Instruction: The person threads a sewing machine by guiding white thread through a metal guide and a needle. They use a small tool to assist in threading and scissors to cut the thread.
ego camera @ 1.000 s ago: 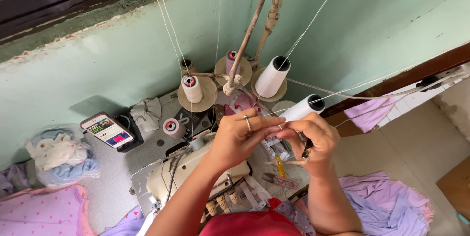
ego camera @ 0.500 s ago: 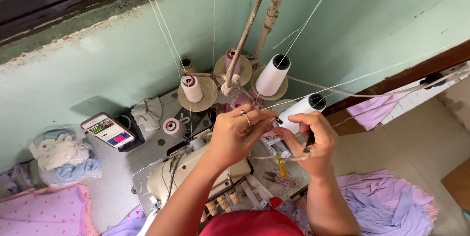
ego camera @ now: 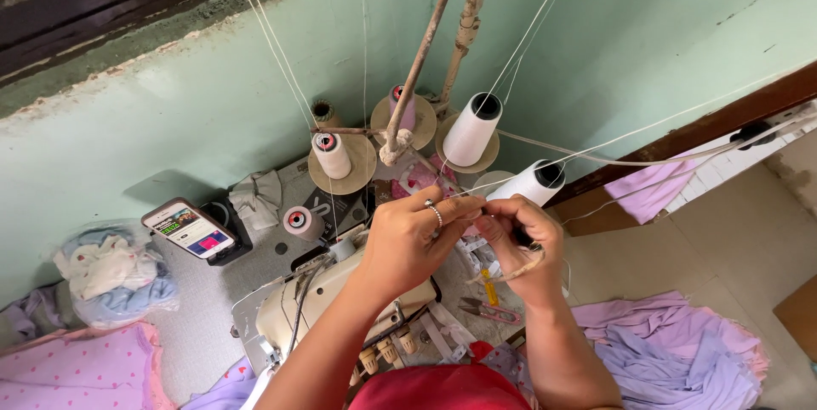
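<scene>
My left hand hid part of the sewing machine. The thread between my fingers was too thin to see.

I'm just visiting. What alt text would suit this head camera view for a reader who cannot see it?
Seen from above, a person's left hand and right hand meet, pinching fine white thread over a cream sewing machine. White thread cones stand on a stand by a pale green wall; a phone is propped at left, lilac cloth at right.
</scene>
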